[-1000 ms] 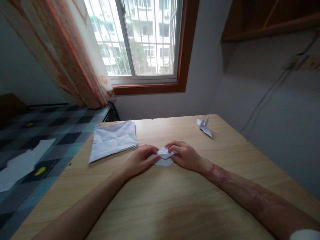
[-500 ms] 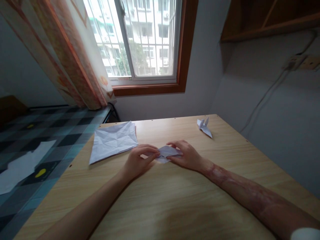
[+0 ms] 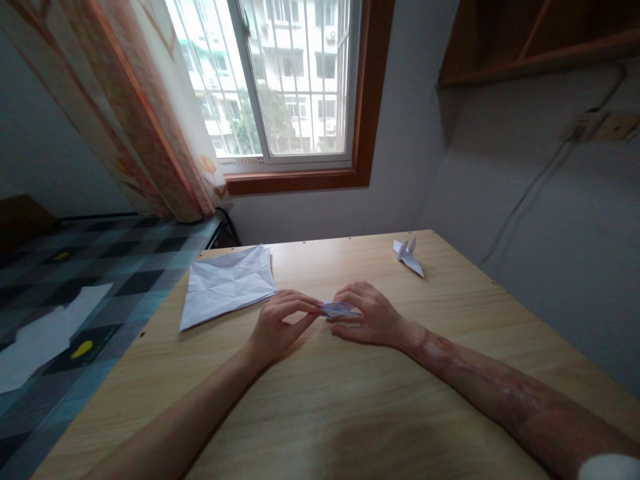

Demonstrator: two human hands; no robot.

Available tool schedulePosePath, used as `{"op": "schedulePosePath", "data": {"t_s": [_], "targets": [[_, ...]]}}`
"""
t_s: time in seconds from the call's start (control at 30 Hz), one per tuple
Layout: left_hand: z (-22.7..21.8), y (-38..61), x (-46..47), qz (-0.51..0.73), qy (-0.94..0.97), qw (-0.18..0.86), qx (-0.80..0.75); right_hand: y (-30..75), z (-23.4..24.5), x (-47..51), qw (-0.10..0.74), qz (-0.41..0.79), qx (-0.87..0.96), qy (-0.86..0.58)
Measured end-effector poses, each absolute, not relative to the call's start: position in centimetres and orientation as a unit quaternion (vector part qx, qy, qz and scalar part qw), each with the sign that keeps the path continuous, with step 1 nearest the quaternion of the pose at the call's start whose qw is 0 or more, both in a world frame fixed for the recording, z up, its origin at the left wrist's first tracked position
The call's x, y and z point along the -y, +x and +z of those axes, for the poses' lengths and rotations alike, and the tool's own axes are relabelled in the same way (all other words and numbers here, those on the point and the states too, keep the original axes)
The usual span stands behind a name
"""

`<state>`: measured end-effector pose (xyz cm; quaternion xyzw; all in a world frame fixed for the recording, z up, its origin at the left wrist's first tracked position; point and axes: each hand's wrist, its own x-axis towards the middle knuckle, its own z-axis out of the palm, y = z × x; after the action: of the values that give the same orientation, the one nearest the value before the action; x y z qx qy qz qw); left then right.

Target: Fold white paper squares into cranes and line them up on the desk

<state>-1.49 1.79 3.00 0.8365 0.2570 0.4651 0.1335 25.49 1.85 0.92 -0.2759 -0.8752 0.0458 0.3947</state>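
Observation:
A small folded piece of white paper is held just above the table, near its middle. My left hand pinches its left end between thumb and fingertips. Around the right end, my right hand has its thumb and fingers apart, the fingers behind the paper and the thumb in front and below. Whether those fingers touch the paper is hard to see. A folded paper crane lies farther back on the right. Creased white sheets lie left of my left hand.
The light wooden table stands below a barred window. On the left, a bed with a checked cover holds loose white paper. A cable runs down the right wall below a wooden shelf.
The folded paper has turned and now looks narrower and flatter. My right thumb has moved away from it, widening that hand's grip. My left hand keeps pinching the left end.

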Motion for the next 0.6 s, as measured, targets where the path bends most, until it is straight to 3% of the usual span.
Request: {"op": "schedulePosePath", "data": {"t_s": [0.6], "targets": [[2.8,-0.9,-1.1,0.404,0.872,0.101,-0.258,25.9,-0.3,-2.7,0.390,0.026,0.873,-0.293]]}}
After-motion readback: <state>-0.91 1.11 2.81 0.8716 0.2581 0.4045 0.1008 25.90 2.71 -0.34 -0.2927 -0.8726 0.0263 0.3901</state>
